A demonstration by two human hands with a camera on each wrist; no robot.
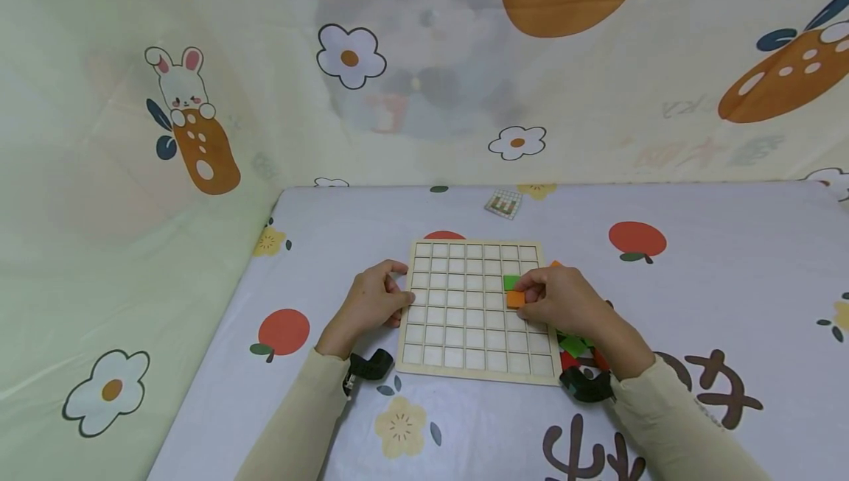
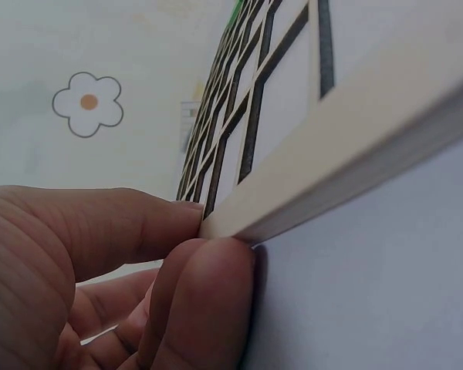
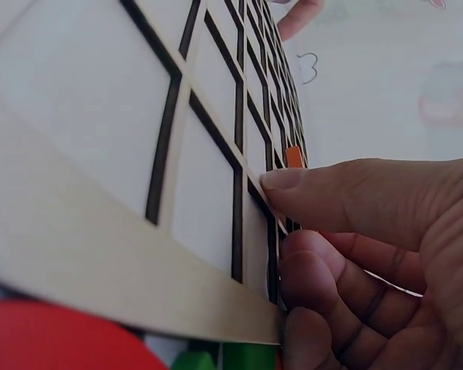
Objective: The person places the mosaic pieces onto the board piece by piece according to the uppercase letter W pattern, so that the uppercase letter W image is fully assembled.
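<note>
Right grip (image 1: 564, 300) narrow, pinching an orange tile (image 1: 514, 300), left grip (image 1: 371, 295) narrow, pinching the grid board (image 1: 474, 317) at its edge

No word can be read with certainty. In the head view, large brown characters (image 1: 729, 390) are printed on the white tablecloth (image 1: 743, 282) at lower right, partly covered by the right sleeve (image 1: 676, 418) and cut off by the bottom edge. Pale reddish and grey lettering (image 1: 703, 153) is seen on the back curtain (image 1: 424, 160), too faint to be made out.
</note>
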